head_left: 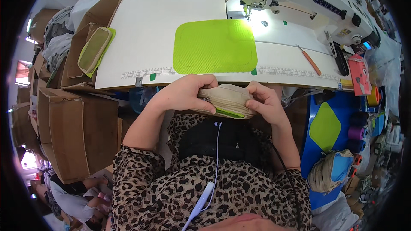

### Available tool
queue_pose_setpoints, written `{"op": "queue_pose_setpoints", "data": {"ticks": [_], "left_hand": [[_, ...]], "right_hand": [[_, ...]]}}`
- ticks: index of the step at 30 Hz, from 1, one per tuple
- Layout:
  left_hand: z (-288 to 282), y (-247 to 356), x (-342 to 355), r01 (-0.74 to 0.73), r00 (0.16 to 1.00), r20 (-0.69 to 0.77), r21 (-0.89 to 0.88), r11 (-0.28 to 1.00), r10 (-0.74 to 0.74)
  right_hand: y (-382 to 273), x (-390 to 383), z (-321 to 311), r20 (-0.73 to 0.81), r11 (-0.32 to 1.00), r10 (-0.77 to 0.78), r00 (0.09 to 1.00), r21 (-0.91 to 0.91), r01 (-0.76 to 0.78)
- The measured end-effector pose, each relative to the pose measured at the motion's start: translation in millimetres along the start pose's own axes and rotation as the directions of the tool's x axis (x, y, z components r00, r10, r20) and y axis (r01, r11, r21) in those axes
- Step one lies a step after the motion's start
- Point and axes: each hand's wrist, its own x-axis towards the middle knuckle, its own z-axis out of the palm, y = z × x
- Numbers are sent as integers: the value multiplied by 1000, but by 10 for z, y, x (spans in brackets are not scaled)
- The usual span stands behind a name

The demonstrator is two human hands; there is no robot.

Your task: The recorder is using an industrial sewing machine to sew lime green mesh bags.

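Note:
Between my hands, just off the table's front edge, is a small beige fabric pouch (229, 97) with a strip of lime green showing along its lower side. My left hand (185, 94) grips its left end, thumb in front, beside what looks like a zipper. The right end is pinched by the thumb and fingers of my right hand (266, 102). On the white table just beyond lies a flat lime green panel (214, 45) with rounded corners and a mesh-like texture. The pouch's far side and underside are hidden.
A white sewing machine (308, 2) with its lamp lit stands at the back right. An orange-handled pointed tool (311, 62) and black-handled snips (340, 62) lie right. Cardboard boxes (83, 132) flank the left. Another green panel (325, 126) and a beige bag (327, 173) rest on a blue surface.

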Motion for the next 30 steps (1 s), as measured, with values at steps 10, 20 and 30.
{"op": "queue_pose_setpoints", "data": {"ticks": [10, 20, 30], "left_hand": [[236, -73, 160, -62, 997, 19, -455, 888, 79], [361, -128, 32, -25, 998, -62, -394, 919, 1], [505, -182, 57, -98, 980, -196, -320, 942, 35]], "right_hand": [[-51, -11, 72, -9, 992, 36, 999, -121, -37], [-66, -82, 135, -33, 981, 86, 996, -173, -91], [-122, -114, 108, -63, 954, -2, 998, -298, -17]]}}
